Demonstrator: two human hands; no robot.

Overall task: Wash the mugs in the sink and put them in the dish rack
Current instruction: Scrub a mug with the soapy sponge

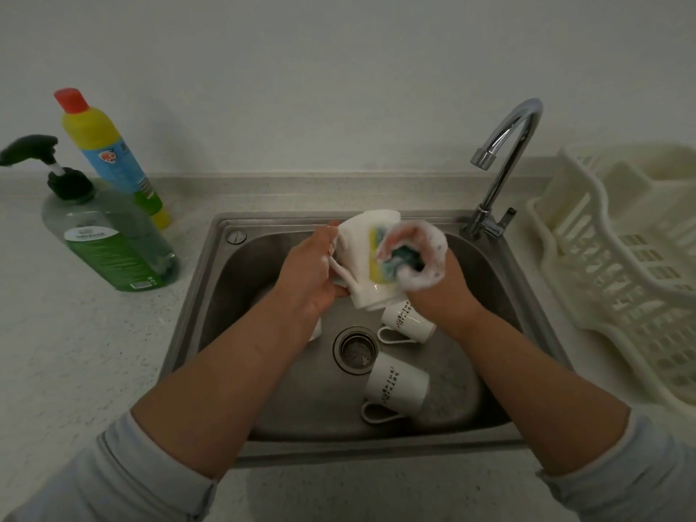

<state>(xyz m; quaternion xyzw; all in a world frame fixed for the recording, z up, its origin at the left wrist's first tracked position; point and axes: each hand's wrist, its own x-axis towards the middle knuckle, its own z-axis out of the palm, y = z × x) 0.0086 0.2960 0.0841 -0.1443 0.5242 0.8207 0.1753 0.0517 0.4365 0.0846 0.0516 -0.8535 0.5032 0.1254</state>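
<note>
My left hand grips a white mug by its handle side, holding it tilted above the steel sink. My right hand, covered in foam, is shut on a yellow and green sponge pressed against the mug's wall. Two more white mugs with black print lie on their sides on the sink floor: one just under my right wrist, another nearer me, right of the drain. A further white piece peeks out under my left forearm. The cream dish rack stands right of the sink and holds nothing visible.
The chrome tap arches over the sink's back right corner, with no water running. On the left counter stand a green pump soap bottle and a yellow bottle with a red cap. A plain wall is behind.
</note>
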